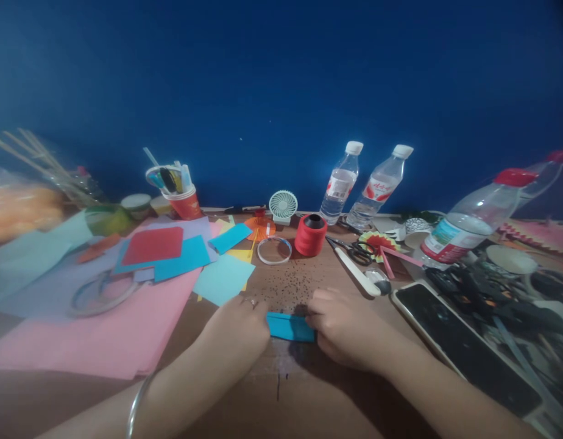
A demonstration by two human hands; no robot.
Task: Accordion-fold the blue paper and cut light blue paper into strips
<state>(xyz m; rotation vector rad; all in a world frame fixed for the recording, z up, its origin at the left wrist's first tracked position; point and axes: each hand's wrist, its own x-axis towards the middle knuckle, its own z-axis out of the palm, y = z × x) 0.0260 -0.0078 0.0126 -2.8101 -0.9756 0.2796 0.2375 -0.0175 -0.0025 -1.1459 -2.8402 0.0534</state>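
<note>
Far to the left of the red spool (311,236), pink paper sheets (108,344) lie on the tabletop (245,405). On the pile there are a red paper piece (154,245) and a blue paper piece (187,259), the red one partly over the blue one. Behind them, also left of the spool, a red cup (186,205) holds pens and other thin things. A pale blue sheet (224,279) lies nearer to the spool, on its left.

The left hand (242,327) is in front of the spool and to its left, with the fingers closed on the left end of a folded blue strip (291,328). This strip lies in front of the spool, slightly to the left. A clear ring (275,263) is just beside the spool on the left, and a small fan (283,206) stands behind this ring.

The right hand (340,323), in front of the spool and to its right, is closed on the other end of the strip. The two hands are apart, and the strip shows between them.

Right of the spool are scissors (362,253), and farther right a phone (464,347).
</note>
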